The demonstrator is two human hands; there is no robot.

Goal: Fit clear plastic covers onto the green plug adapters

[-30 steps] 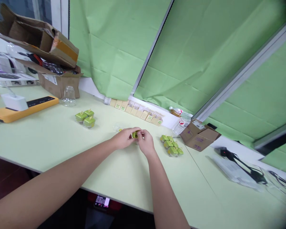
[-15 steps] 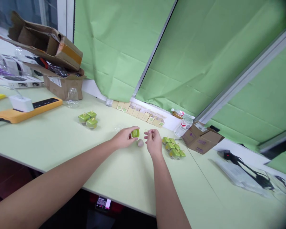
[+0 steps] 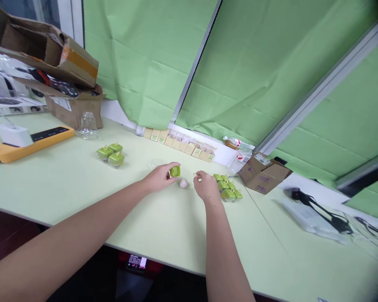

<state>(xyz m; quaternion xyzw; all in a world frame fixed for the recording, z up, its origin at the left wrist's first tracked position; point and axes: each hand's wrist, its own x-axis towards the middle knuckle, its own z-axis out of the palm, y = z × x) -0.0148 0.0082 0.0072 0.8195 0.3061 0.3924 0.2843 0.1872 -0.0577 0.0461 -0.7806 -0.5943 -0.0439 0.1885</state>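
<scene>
My left hand (image 3: pixel 159 178) pinches a small green box piece (image 3: pixel 175 171) just above the pale green table (image 3: pixel 82 188). A small round pinkish ball (image 3: pixel 183 183) lies on the table between my hands. My right hand (image 3: pixel 206 187) is closed, with a thin yellowish loop (image 3: pixel 195 175) at its fingertips. Right beside my right hand sits a cluster of several small green boxes (image 3: pixel 228 187). Three more green boxes (image 3: pixel 110 153) stand to the left.
A row of small tan cartons (image 3: pixel 179 143) lines the wall under green blinds. A glass jar (image 3: pixel 87 126), a yellow power strip (image 3: pixel 28 140) and torn cardboard boxes (image 3: pixel 47 46) are at the left. A small cardboard box (image 3: pixel 263 173) and black cables (image 3: pixel 321 212) lie right.
My hands were together on the green piece a second ago; they have parted. The pinkish ball now lies on the table, and my right hand has shifted right toward the box cluster.
</scene>
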